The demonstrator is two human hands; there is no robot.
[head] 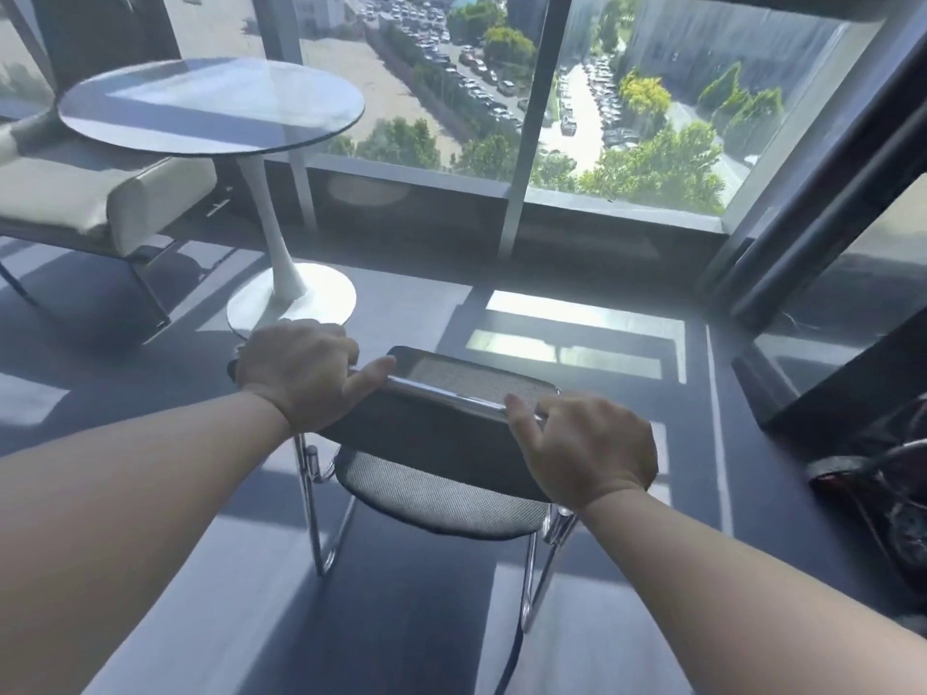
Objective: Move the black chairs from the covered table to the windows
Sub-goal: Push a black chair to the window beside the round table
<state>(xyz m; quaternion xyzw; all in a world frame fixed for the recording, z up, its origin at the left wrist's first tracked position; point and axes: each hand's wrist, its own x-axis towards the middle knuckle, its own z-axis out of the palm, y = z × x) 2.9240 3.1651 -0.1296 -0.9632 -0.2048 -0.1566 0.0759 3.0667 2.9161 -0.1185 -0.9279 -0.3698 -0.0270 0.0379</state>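
- Tall windows (627, 92) fill the far wall, and dark carpet (426, 303) striped with sunlight runs up to them.
- Near the glass is the black chair (431, 433), facing the windows with its back toward the person. I cannot tell whether its chrome legs rest on the carpet or hang just above it.
- At the left end of the backrest's top rail (446, 391), the left hand (296, 373) grips with fingers curled over the far side and thumb laid along the chrome.
- At the other end, the right hand (587, 448) grips the same way, fingers wrapped over the top.
- Step in hand, as I judge it: setting the chair down by the glass. Keeping both hands level and lowering straight should land the legs together, with no scrape or tip.
- On the left, the round table (210, 107) has its white base (291, 303) just beyond the left hand, so a drift that way would likely knock it. A cream seat (100, 203) lies farther off.
- On the right, a dark slab (827, 393) and a bag (883, 494) close that side.
- Open room lies straight ahead, between chair and sill (552, 198).
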